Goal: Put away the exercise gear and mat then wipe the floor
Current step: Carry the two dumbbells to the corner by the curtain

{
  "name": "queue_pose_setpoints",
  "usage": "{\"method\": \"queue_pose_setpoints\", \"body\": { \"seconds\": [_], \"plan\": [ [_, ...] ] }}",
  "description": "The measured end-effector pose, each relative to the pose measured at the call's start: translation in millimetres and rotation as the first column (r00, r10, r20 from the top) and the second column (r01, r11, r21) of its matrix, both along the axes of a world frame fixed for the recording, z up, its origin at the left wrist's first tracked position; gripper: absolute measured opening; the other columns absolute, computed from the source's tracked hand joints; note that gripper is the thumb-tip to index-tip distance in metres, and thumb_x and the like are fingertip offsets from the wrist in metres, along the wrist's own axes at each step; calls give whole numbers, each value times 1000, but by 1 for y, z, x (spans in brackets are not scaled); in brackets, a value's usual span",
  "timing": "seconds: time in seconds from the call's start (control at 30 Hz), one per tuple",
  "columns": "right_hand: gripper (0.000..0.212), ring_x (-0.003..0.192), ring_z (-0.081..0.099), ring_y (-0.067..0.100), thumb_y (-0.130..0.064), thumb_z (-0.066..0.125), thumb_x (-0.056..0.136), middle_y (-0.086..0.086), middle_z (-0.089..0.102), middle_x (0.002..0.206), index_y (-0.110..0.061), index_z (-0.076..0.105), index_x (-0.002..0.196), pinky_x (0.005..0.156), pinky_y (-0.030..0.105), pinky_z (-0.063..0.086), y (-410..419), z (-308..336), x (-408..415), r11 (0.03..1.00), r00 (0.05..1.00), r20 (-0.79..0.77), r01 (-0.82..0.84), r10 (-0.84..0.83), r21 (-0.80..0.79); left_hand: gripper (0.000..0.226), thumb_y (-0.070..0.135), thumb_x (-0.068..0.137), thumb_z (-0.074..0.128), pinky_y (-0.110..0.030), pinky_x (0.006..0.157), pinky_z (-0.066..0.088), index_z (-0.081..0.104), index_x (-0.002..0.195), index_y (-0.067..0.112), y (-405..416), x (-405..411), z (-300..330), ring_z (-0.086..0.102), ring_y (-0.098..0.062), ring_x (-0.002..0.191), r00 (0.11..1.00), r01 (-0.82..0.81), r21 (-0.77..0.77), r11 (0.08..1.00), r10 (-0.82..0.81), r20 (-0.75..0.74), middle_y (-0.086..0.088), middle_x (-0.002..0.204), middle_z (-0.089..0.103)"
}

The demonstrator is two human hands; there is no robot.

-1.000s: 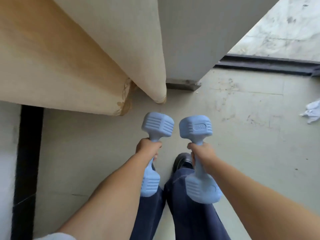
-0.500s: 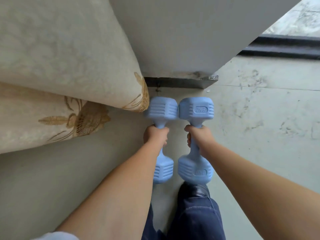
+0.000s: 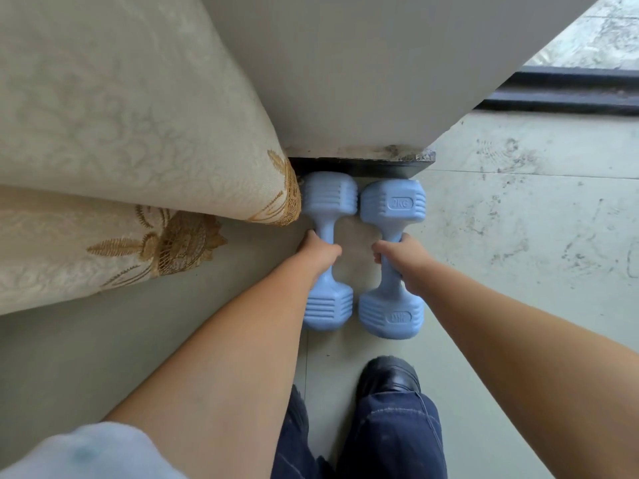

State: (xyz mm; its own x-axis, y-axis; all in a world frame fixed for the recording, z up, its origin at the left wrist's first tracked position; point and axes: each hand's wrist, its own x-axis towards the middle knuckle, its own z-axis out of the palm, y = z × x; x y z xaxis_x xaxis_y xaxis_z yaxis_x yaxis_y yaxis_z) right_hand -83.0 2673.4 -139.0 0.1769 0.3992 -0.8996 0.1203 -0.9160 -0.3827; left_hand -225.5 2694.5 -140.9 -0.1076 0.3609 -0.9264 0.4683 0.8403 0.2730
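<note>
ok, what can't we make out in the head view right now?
- Left hand fingers: curled under the left dumbbell handle, out of sight.
- Whether the dumbbells rest on the floor: top-down angle hides it.
- Right dumbbell near-end label: too blurred to read.
- Second foot: only one shoe shows; the trousers cover the rest.

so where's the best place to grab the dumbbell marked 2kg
Take the 2kg dumbbell by its narrow middle bar, from above, as the right hand does now. It lies flat on the floor, both wide ends too bulky for fingers to close round.
</note>
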Motion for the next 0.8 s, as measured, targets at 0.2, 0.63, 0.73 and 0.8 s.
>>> {"method": "queue_pose_setpoints", "body": {
  "seconds": [0.2, 0.63, 0.73, 0.8],
  "plan": [
    [49, 110, 51, 29, -10, 51, 92, 12, 50, 119, -4, 36, 138, 81, 28, 37, -14, 60, -8, 995, 991, 89, -104, 103, 9, 50, 15, 90, 52, -33, 94, 40, 35, 137, 12, -30, 2, 59, 45, -33, 123, 947, 247, 88, 965, -222, -233, -14, 137, 41],
    [49, 146, 11, 22, -28, 36, 98, 4, 17, 158, -24, 27, 146, 116, 52, 3, -85, 350, 13, 663, 488, 657, -748, 575, -24, 54, 36, 98, 37, -46, 116, 11, 25, 147, 19, -91, 30, 347, 31, -21, 135, 564, 825, 326, 462, -642, -519, -3, 144, 35],
    [56, 147, -7, 21, -32, 30, 100, 3, -2, 161, -26, 10, 151, 115, 57, -3, -105, 420, 28, 460, 283, 615, -875, 736, -147, 58, 38, 99, 35, -48, 116, 7, 18, 150, 18, -110, 16, 410, 27, -23, 137, 545, 838, 304, 453, -663, -513, -5, 147, 30],
    [57, 147, -10, 21, -33, 28, 100, 3, -6, 161, -27, 5, 152, 115, 59, -4, -123, 456, 35, 424, 233, 633, -890, 738, -166, 59, 39, 99, 34, -49, 116, 6, 16, 151, 18, -122, 4, 444, 25, -24, 138, 544, 838, 307, 451, -654, -525, -6, 148, 29]
  ]
}}
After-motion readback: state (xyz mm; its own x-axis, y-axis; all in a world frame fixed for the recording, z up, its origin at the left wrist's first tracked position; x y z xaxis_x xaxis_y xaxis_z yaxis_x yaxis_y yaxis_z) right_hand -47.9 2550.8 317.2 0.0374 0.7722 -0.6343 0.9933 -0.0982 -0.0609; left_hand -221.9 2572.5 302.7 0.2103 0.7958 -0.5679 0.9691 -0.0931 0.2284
